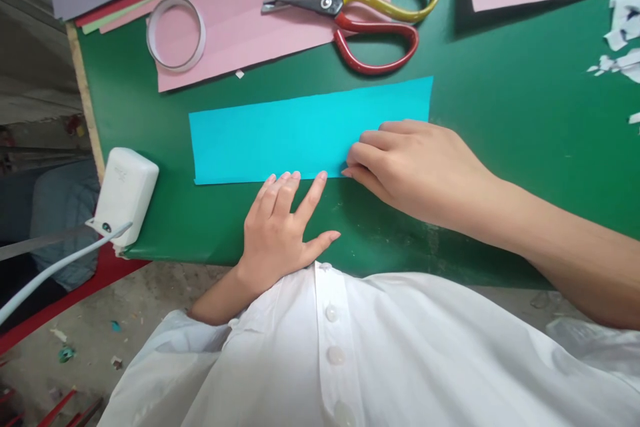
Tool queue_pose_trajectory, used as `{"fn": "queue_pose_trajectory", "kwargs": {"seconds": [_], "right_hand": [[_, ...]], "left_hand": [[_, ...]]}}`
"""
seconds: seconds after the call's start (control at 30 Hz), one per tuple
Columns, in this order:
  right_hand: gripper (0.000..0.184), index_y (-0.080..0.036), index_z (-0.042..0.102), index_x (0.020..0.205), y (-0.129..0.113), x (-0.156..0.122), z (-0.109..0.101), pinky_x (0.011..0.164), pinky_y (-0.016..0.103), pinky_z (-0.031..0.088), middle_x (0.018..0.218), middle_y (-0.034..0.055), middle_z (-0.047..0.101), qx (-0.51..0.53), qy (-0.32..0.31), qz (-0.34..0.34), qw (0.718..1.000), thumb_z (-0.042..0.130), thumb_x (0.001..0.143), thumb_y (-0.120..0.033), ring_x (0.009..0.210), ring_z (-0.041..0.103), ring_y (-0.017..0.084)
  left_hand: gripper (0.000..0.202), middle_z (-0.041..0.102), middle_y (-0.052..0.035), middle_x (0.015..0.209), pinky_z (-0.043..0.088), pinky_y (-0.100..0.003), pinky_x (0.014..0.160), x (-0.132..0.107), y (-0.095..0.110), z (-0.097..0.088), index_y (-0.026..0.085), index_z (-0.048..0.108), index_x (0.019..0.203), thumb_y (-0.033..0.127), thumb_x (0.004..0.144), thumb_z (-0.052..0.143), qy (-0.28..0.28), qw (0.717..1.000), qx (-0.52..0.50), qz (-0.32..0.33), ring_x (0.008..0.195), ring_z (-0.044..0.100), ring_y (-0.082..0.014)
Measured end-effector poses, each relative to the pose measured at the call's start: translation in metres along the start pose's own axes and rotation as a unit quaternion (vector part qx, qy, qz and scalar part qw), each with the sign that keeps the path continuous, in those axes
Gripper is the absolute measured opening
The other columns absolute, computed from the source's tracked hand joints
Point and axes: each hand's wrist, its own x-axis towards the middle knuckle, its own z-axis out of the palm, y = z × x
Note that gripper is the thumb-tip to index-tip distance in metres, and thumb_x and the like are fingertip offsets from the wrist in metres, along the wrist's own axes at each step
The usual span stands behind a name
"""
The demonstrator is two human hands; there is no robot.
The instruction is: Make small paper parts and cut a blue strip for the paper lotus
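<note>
A strip of bright blue paper (280,137) lies flat on the green tabletop, with a narrow folded edge at its near left corner. My left hand (280,227) is open, fingers spread, its fingertips resting on the near edge of the strip. On the right part of the same edge my right hand (415,167) is closed, with curled fingers over the paper and the thumb at its border. That hand covers the strip's near right corner.
Beyond the strip, scissors (327,3) with yellow and red handles and a roll of tape (176,33) lie on pink paper (235,33). A white charger-like block (127,190) with a cable stands at the left edge. White scraps (625,20) lie far right.
</note>
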Motion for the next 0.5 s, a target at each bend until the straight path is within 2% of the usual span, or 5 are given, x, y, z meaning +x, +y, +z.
{"fn": "queue_pose_trajectory", "kwargs": {"seconds": [0.1, 0.23, 0.37, 0.5], "right_hand": [[0.033, -0.016, 0.066, 0.086, 0.001, -0.002, 0.001, 0.063, 0.032, 0.027, 0.082, 0.0102, 0.066, 0.013, -0.011, 0.014, 1.000, 0.039, 0.099, -0.031, 0.074, 0.053, 0.021], [0.036, -0.017, 0.066, 0.088, 0.004, -0.007, 0.005, 0.066, 0.032, 0.029, 0.081, 0.0093, 0.064, 0.041, 0.011, 0.039, 0.998, 0.038, 0.100, -0.036, 0.073, 0.053, 0.020], [0.037, -0.019, 0.066, 0.089, 0.015, -0.016, 0.012, 0.071, 0.034, 0.032, 0.083, 0.0090, 0.063, 0.075, 0.039, 0.019, 0.996, 0.037, 0.101, -0.039, 0.077, 0.054, 0.021], [0.037, -0.021, 0.066, 0.088, 0.024, -0.023, 0.014, 0.073, 0.036, 0.033, 0.084, 0.0092, 0.061, 0.093, 0.051, 0.023, 0.994, 0.036, 0.100, -0.041, 0.080, 0.052, 0.023]], "left_hand": [[0.076, 0.059, -0.0156, 0.125, 0.037, -0.042, 0.114, 0.001, 0.001, 0.001, 0.022, 0.051, 0.145, 0.070, 0.086, 0.052, 0.009, 1.000, 0.010, 0.003, 0.118, 0.056, -0.0297], [0.075, 0.058, -0.0155, 0.120, 0.040, -0.044, 0.111, 0.004, 0.002, 0.002, 0.026, 0.052, 0.145, 0.072, 0.085, 0.050, 0.015, 0.999, 0.040, 0.012, 0.113, 0.057, -0.0296], [0.078, 0.058, -0.0168, 0.116, 0.045, -0.046, 0.105, 0.007, 0.008, 0.001, 0.025, 0.054, 0.143, 0.075, 0.084, 0.049, 0.025, 0.997, 0.066, 0.012, 0.106, 0.058, -0.0303], [0.067, 0.060, -0.0187, 0.119, 0.045, -0.044, 0.104, 0.011, 0.015, 0.003, 0.016, 0.058, 0.138, 0.060, 0.088, 0.055, 0.041, 0.997, 0.068, 0.017, 0.113, 0.056, -0.0317]]}}
